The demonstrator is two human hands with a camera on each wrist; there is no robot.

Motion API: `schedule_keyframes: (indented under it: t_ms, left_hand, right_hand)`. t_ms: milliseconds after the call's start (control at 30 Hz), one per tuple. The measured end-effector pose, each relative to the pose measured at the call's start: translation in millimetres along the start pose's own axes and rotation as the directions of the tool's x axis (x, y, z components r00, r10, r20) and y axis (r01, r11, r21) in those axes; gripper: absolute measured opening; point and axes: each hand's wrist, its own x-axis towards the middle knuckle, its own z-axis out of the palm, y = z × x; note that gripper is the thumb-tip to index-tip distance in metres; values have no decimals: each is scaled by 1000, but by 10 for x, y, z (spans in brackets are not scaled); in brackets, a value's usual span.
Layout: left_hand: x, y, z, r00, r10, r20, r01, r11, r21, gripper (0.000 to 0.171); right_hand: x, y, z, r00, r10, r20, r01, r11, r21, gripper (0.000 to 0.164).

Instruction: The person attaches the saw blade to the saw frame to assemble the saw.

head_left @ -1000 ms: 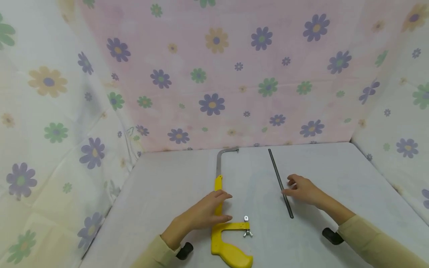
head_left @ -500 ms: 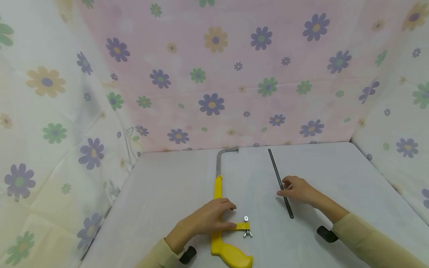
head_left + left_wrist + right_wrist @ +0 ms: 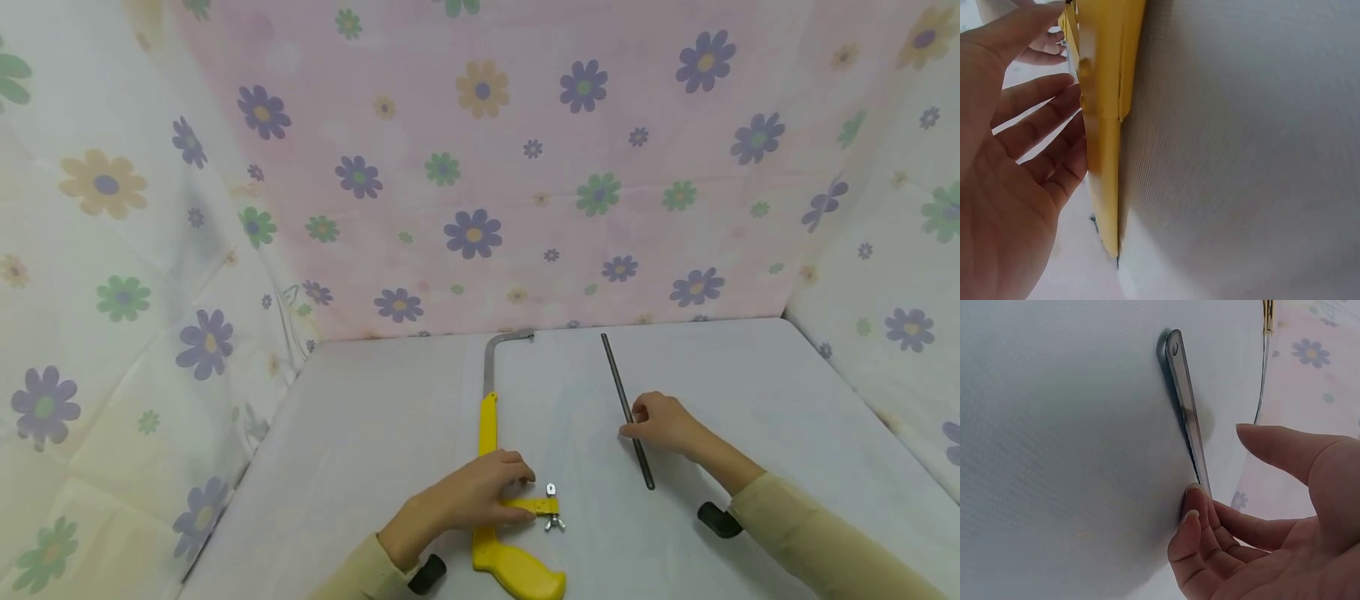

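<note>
A hacksaw frame point(image 3: 487, 421) with a yellow body and grip lies on the white table, its grey bent arm point(image 3: 490, 367) pointing away. A wing nut point(image 3: 555, 523) sits at the end of its short yellow arm. My left hand point(image 3: 467, 493) is over the frame, thumb and fingers spread apart. In the left wrist view its fingertips come right to the yellow frame point(image 3: 1100, 106). To the right lies a dark hacksaw blade point(image 3: 617, 375), separate from the frame. My right hand point(image 3: 663, 422) has its fingertips at the blade point(image 3: 1189, 412), the thumb standing away from it.
White table point(image 3: 375, 417) stretches around both things. Flower-patterned cloth point(image 3: 517, 150) rises behind it and at both sides. Black wrist pieces point(image 3: 718, 519) show at each sleeve.
My left hand has moved slightly right and nearer along the frame, toward the short yellow arm. The right hand has shifted left against the blade, which stays nearly in place.
</note>
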Motion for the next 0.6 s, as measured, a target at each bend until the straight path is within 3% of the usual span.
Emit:
schedule_keyframes:
  t_ms: [333, 600]
  left_hand:
    - [53, -2, 68, 1000, 24, 17, -23, 999, -48, 29]
    - [81, 16, 87, 999, 48, 17, -47, 997, -61, 22]
  right_hand:
    - [21, -12, 0, 999, -23, -26, 23, 999, -29, 32]
    - [63, -14, 1, 999, 17, -30, -18, 999, -48, 27]
